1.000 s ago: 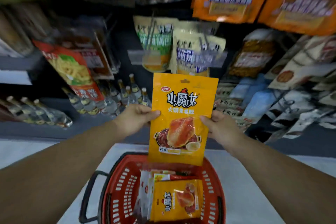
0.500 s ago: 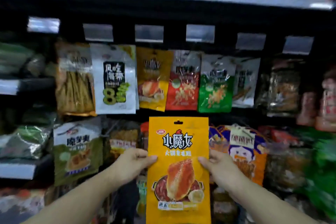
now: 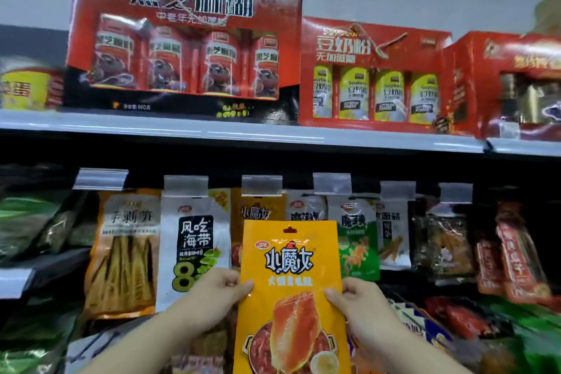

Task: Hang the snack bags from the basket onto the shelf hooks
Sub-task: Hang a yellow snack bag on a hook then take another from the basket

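Both hands, left hand (image 3: 217, 290) and right hand (image 3: 353, 294), pinch the orange snack bag (image 3: 290, 288) upright between them, below the matching bag's hook (image 3: 261, 186); its small hang hole (image 3: 289, 229) may miss the prong.

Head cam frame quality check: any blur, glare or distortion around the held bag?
Head view: the orange snack bag and both hands, left hand and right hand, are fairly sharp; the frame edges smear with motion blur; glare streaks cross the red gift boxes; the shelf edge bows from wide-angle distortion.
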The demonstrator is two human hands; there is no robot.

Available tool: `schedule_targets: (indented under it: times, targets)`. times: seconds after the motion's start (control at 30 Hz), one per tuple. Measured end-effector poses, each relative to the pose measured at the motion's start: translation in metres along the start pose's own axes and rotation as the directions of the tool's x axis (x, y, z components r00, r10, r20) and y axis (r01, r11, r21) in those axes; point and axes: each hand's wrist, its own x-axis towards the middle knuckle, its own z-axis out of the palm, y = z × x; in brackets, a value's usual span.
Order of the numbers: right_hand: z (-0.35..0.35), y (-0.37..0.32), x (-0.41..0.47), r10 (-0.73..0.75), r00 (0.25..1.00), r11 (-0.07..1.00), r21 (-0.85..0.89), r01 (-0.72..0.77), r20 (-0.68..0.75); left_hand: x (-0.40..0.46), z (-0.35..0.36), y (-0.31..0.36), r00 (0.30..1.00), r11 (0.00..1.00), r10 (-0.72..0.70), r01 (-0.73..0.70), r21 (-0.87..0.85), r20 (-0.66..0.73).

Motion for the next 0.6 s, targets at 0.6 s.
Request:
schedule_targets:
  times: [0.6]
  targets:
    - [0.043,-0.051,0.087,-0.127,0.991,0.992,0.006,0.128,-0.046,0.074,-0.042,0.004,0.946,0.999,0.026,-0.037,-0.028,-0.323]
